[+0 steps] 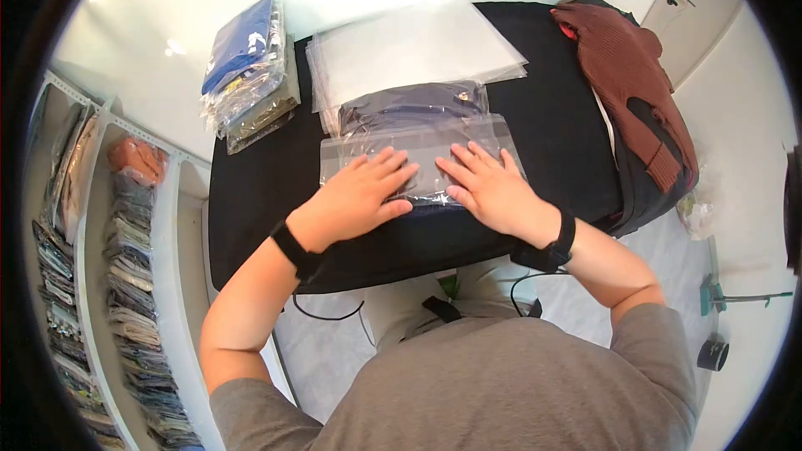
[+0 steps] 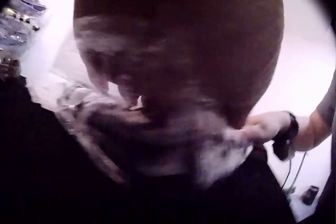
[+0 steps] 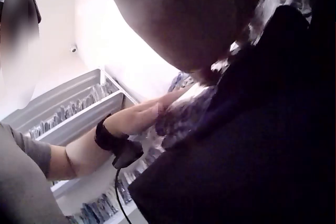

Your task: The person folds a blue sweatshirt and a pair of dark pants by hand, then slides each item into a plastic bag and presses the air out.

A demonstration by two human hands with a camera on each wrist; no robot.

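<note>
A clear plastic bag with a dark folded garment lies at the middle of the black table, its near part under both hands. My left hand rests on the plastic with fingers spread. On the right part of the same plastic my right hand lies flat, fingers also spread. A gap separates the two hands. In the left wrist view the left hand is dark and blurred over shiny plastic. The right wrist view shows the right hand large and dark.
Flat clear bags lie at the table's back. Packed garments are stacked at back left, and a brown knitted garment lies at the right. Shelves of packed clothes stand left. Cables hang from the wrists beside the table's front edge.
</note>
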